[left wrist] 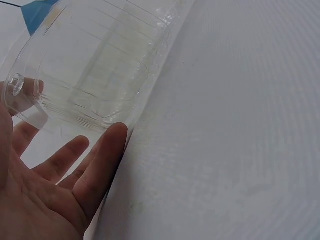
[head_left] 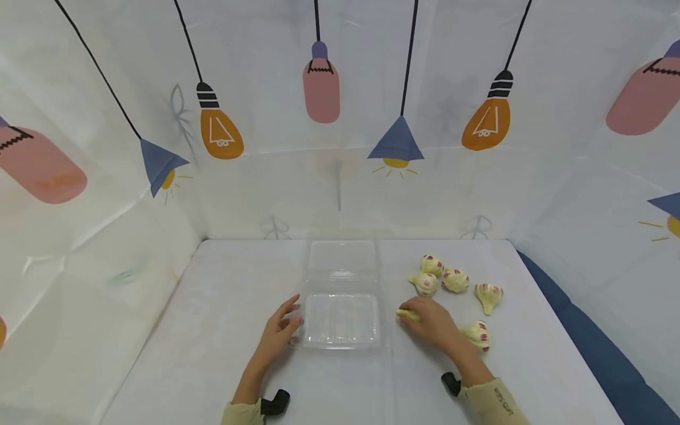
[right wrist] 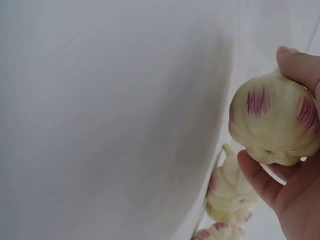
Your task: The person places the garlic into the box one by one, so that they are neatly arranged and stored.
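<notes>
A clear plastic clamshell box (head_left: 342, 319) lies with its lid folded back on the white table. At its left side is my left hand (head_left: 280, 330), fingers spread, the fingertips by the wall of the box (left wrist: 100, 60) in the left wrist view. My right hand (head_left: 431, 323), to the right of the box, grips a garlic bulb (right wrist: 272, 120), pale yellow with purple streaks. In the head view the hand mostly hides this bulb. One more garlic bulb (head_left: 477, 335) lies beside the right wrist.
Several other garlic bulbs (head_left: 455, 280) lie at the back right of the table (head_left: 228, 283), one (head_left: 488, 297) a bit apart. A white curtain (head_left: 265, 195) printed with lamps stands behind. Blue fabric (head_left: 584, 342) shows past the right edge.
</notes>
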A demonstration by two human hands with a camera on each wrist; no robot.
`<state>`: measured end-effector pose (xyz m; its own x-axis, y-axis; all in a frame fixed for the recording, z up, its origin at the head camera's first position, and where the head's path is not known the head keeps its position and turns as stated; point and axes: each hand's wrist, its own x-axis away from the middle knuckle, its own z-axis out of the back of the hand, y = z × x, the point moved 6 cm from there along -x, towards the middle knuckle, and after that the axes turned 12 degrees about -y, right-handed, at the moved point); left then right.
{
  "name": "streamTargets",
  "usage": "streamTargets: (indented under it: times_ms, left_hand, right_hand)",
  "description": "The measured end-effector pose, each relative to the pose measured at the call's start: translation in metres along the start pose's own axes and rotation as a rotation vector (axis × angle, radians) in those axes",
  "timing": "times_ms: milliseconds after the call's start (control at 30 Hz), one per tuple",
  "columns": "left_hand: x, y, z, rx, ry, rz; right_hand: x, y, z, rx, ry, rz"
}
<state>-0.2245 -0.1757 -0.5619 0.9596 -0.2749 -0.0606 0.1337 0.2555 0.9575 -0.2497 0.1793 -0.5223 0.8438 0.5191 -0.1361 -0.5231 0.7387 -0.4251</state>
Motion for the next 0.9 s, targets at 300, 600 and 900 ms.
streamTargets:
  times_ms: [300, 600, 900]
  left_hand:
    - [0.000, -0.003, -0.002, -0.001, 0.036, -0.028]
    - [0.000, -0.002, -0.003, 0.029, 0.041, -0.012]
    - [-0.001, -0.005, -0.004, 0.104, 0.019, 0.018]
  right_hand:
    - [-0.009, -0.007, 0.002, -0.011, 0.082, 0.044]
    - [-0.011, -0.009, 0.007, -0.050, 0.122, -0.026]
    - [-0.012, -0.021, 0.020, 0.010, 0.269, 0.022]
